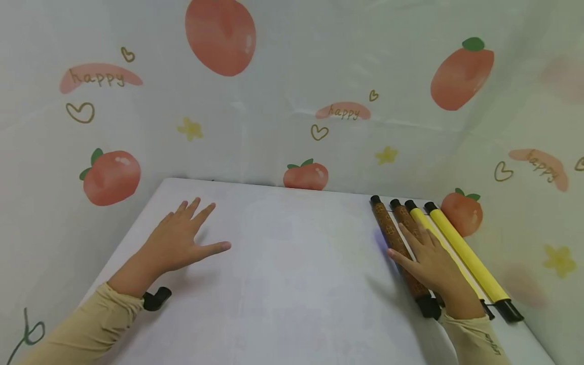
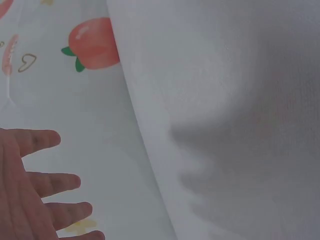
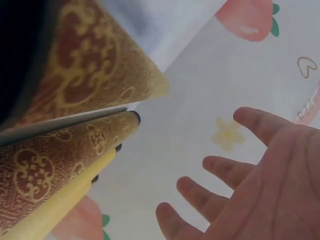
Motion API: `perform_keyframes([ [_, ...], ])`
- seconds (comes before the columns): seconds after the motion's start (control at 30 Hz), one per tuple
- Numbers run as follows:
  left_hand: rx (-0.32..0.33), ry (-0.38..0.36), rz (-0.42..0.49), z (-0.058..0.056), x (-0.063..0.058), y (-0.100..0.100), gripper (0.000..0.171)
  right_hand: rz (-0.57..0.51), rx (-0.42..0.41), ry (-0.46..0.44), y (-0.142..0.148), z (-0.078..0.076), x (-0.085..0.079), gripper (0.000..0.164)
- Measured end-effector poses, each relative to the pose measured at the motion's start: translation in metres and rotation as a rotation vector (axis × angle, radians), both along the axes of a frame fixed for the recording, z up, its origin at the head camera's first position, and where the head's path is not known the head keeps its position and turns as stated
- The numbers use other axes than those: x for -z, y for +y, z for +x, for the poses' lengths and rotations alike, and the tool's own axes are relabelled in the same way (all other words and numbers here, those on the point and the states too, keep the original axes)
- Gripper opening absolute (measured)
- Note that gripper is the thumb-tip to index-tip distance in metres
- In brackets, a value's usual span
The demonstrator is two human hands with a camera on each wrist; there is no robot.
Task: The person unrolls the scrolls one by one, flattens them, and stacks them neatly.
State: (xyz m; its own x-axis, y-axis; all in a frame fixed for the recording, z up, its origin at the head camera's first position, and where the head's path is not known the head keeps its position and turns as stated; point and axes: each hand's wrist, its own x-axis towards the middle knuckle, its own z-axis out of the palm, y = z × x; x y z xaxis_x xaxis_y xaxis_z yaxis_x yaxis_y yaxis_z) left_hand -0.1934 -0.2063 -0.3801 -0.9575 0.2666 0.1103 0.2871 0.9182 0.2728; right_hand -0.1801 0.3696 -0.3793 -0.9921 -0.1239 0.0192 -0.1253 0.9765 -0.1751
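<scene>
My left hand (image 1: pixel 175 243) hovers over the left part of the white table, fingers spread and straight, holding nothing. In the left wrist view its fingers (image 2: pixel 55 185) are extended and a shadow falls on the white surface. My right hand (image 1: pixel 433 266) is spread above several long scrolls lying side by side at the right. The leftmost brown patterned scroll (image 1: pixel 390 228) has black ends. Beside it lies a second brown scroll (image 1: pixel 405 215), partly hidden by the hand. Two yellow scrolls follow: an inner one (image 1: pixel 422 217) and an outer one (image 1: pixel 470 253). The right wrist view shows the right fingers (image 3: pixel 200 195) apart from the scrolls.
A white table (image 1: pixel 287 284) spans the front. Behind it and along its sides hangs a pale curtain (image 1: pixel 274 91) printed with fruit, hearts and the word "happy". The outer yellow scroll lies near the table's right edge.
</scene>
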Motion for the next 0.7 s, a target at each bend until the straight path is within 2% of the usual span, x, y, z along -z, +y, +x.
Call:
perform_keyframes([
  [0.3,0.026,0.034,0.037,0.0,0.007,0.005,0.106,-0.028,-0.001,-0.019,0.009,0.005,0.004,0.087],
  [0.7,0.066,-0.019,0.136,0.002,0.017,0.022,0.101,-0.066,0.019,-0.031,0.021,0.009,0.007,0.084],
])
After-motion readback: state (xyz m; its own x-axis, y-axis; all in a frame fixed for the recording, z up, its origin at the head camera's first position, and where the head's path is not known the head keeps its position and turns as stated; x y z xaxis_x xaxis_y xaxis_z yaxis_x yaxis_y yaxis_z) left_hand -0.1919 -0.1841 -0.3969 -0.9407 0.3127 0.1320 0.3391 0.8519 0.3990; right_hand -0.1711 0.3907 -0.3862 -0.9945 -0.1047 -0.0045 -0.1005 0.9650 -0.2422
